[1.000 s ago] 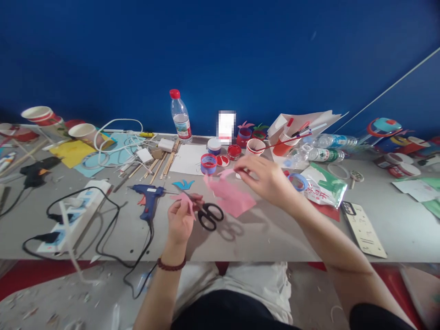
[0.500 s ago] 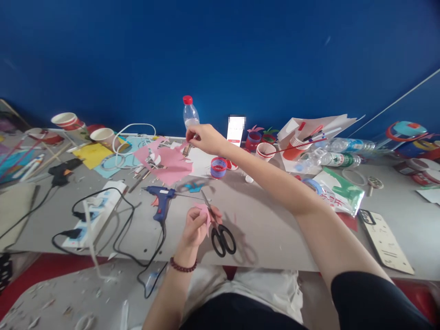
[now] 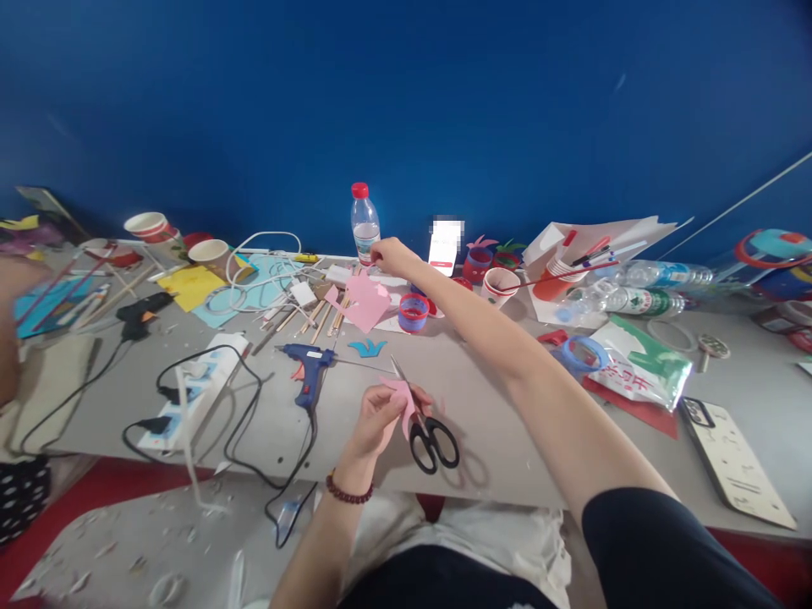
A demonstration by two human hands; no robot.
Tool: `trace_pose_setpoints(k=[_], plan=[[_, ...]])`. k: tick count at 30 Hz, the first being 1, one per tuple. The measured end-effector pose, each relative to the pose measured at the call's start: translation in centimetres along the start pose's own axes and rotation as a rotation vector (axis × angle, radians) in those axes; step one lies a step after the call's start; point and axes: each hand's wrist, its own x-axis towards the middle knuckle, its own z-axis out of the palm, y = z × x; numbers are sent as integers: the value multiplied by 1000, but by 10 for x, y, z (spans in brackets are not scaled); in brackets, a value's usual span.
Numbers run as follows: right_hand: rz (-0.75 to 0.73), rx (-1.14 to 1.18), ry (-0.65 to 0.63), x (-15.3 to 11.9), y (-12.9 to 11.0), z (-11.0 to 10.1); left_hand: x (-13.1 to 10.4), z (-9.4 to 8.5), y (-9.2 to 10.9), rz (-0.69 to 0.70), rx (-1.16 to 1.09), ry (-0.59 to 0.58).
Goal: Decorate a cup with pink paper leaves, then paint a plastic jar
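Observation:
My left hand (image 3: 384, 414) is closed, pinching a small cut piece of pink paper (image 3: 406, 397) between thumb and fingers. The same hand also holds scissors (image 3: 434, 444), their black handles hanging down and the blades pointing away from me. My right hand (image 3: 392, 254) reaches across the table beside a clear bottle with a red cap (image 3: 364, 224). Its fingers are pinched at the upper edge of a larger pink paper sheet with cut-outs (image 3: 368, 304); the fingertips are partly hidden. Between the hands lie a blue paper cutout (image 3: 366, 348) and a blue glue gun (image 3: 310, 368).
A power strip (image 3: 194, 393) with black cables occupies the left. Paper cups (image 3: 500, 286), a purple-and-red ring (image 3: 414, 311) and a lit phone (image 3: 445, 247) stand toward the wall. Plastic bottles (image 3: 640, 300) lie right. Another person's blurred arm (image 3: 16, 313) enters at the left edge.
My right hand has lowered the large pink sheet and moved it right, uncovering sticks and white chargers. The left hand keeps its paper and scissors. A person's arm has appeared at left.

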Motion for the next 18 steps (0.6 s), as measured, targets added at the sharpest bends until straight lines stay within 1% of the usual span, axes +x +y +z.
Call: trace_pose_setpoints(k=[6,8,10,15,16,18], plan=[[42,-53,-76,4,1,-3,-2,-1,-2,-1,10,3],[35,-66,-98,3,1,-4,-2,-1,-2,-7,16,0],[8,-76,-152,1,-2,-2,-2,1,-1,-12,26,1],[-89,-102,-392,-8,-17,20,-2,4,2,-12,44,13],[-95,-112,-425,-10,-20,24,-2,4,2,-8,46,16],[-90,-143,-442,-14,-24,31,-2,4,2,4,46,18]])
